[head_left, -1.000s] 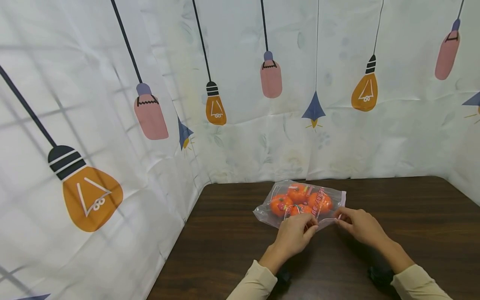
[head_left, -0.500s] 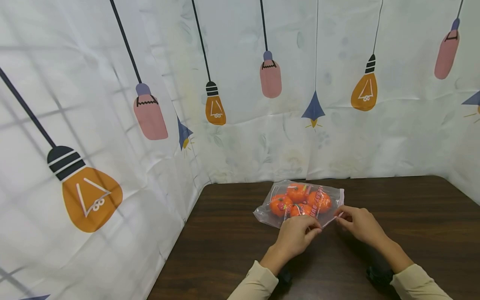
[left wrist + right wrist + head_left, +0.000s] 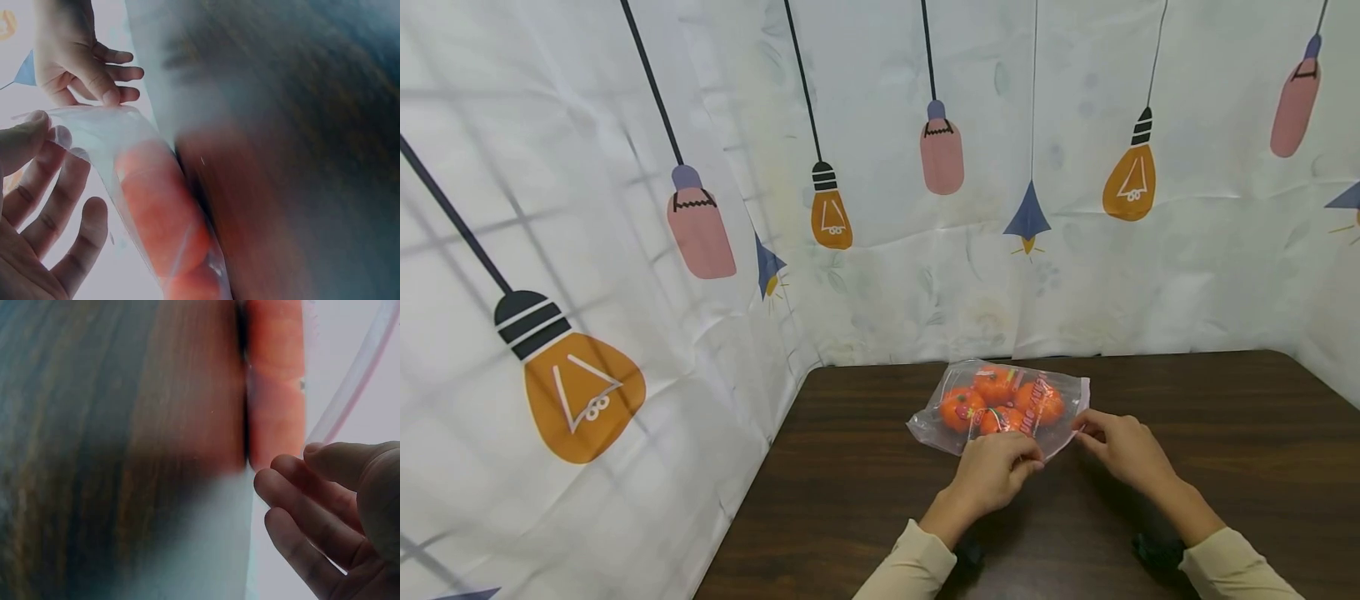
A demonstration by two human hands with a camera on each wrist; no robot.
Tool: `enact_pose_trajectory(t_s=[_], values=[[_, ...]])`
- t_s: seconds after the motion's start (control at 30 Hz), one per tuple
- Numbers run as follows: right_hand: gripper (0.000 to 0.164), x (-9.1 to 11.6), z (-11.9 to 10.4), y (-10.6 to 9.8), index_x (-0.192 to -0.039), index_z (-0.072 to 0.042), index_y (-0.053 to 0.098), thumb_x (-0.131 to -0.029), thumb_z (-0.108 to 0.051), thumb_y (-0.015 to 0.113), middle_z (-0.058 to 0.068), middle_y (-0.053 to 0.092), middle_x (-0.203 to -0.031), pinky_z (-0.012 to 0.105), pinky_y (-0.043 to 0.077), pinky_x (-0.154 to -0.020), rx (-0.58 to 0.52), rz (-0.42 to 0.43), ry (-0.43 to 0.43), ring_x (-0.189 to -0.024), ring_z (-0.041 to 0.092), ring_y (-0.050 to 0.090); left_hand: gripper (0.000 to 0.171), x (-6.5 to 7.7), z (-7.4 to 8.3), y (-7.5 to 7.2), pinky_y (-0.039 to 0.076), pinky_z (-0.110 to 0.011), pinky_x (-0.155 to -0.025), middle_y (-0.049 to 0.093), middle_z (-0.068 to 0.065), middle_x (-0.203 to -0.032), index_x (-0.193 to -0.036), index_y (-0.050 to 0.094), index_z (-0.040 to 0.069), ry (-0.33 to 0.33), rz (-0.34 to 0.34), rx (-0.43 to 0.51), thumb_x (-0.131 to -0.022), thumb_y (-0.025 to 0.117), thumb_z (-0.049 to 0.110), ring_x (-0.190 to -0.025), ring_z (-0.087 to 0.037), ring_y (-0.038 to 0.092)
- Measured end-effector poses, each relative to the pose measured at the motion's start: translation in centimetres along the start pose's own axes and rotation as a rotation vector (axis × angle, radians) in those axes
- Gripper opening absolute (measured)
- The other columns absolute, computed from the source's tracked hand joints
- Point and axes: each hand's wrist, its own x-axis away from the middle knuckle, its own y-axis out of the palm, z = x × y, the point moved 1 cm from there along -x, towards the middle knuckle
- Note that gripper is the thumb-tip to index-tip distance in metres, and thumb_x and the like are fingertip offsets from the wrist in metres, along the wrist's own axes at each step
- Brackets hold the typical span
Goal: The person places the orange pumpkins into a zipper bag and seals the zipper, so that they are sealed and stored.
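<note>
A clear plastic zip bag (image 3: 928, 423) with red print lies towards the back of the table, several orange-red tomatoes (image 3: 961, 409) inside it. My left hand (image 3: 988, 475) pinches the bag's near edge at its front corner. Farther along the same edge, my right hand (image 3: 1123, 450) pinches the plastic between thumb and index finger. From the left wrist, the thin bag edge (image 3: 94, 119) shows stretched between both hands' fingertips. In the right wrist view a pink-lined strip (image 3: 359, 381) runs up to the right thumb (image 3: 340, 461), with the other fingers loosely bent below.
The dark wooden table (image 3: 850, 500) reaches back to a white curtain (image 3: 887, 308) printed with hanging lamps. Another curtain wall (image 3: 647, 433) stands along the table's left side. Dark wrist gear sits under each cuff.
Over the last second my left hand has shifted slightly to the right along the bag's edge. The edge between the hands looks straighter, and the tomatoes stay in place.
</note>
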Motion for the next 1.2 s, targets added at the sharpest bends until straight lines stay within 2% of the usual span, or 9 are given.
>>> enact_pose_trajectory(t_s=[0.23, 0.53, 0.73, 1.07, 1.2], values=[[0.012, 0.0, 0.5, -0.1, -0.102, -0.014, 0.071, -0.090, -0.016, 0.076, 0.000, 0.076, -0.085, 0.030, 0.046, -0.058, -0.004, 0.019, -0.006, -0.068, 0.009, 0.061, 0.006, 0.0, -0.2, 0.0, 0.048, -0.012, -0.071, 0.072, 0.021, -0.090, -0.092, 0.073, 0.031, 0.000, -0.022, 0.041, -0.095, 0.072, 0.037, -0.080, 0.010, 0.063], [0.012, 0.2, 1.2, -0.2, -0.102, -0.013, 0.071, -0.091, -0.014, 0.075, 0.003, 0.076, -0.087, 0.030, 0.047, -0.058, -0.008, 0.025, -0.001, -0.071, 0.013, 0.066, 0.007, -0.1, -0.3, 0.1, 0.037, -0.007, -0.065, 0.069, 0.021, -0.084, -0.091, 0.073, 0.030, -0.007, -0.075, 0.096, -0.094, 0.072, 0.036, -0.071, 0.013, 0.049], [0.012, 0.2, 1.5, -0.4, -0.102, -0.011, 0.071, -0.090, -0.013, 0.075, 0.004, 0.076, -0.087, 0.036, 0.051, -0.060, 0.004, 0.039, -0.003, -0.074, 0.018, 0.069, 0.007, 0.0, -0.5, 0.2, 0.034, -0.005, -0.065, 0.067, 0.020, -0.081, -0.090, 0.072, 0.030, 0.000, -0.094, 0.127, -0.094, 0.072, 0.035, -0.069, 0.014, 0.045], [0.011, 0.2, 2.2, -1.3, -0.102, -0.009, 0.071, -0.093, -0.015, 0.073, 0.006, 0.074, -0.083, 0.038, 0.048, -0.056, 0.029, 0.042, 0.039, -0.069, 0.020, 0.066, 0.008, -0.2, -0.8, 0.0, 0.036, -0.006, -0.066, 0.067, 0.021, -0.081, -0.091, 0.073, 0.029, -0.007, -0.103, 0.130, -0.095, 0.071, 0.035, -0.070, 0.013, 0.047], [0.013, 0.2, 2.5, -1.6, -0.104, -0.008, 0.070, -0.094, -0.016, 0.071, 0.005, 0.071, -0.079, 0.035, 0.043, -0.054, 0.040, 0.034, 0.078, -0.064, 0.017, 0.058, 0.008, -0.2, -1.0, -0.2, 0.036, -0.006, -0.066, 0.067, 0.020, -0.080, -0.090, 0.073, 0.029, -0.020, -0.098, 0.134, -0.095, 0.071, 0.035, -0.069, 0.013, 0.047]])
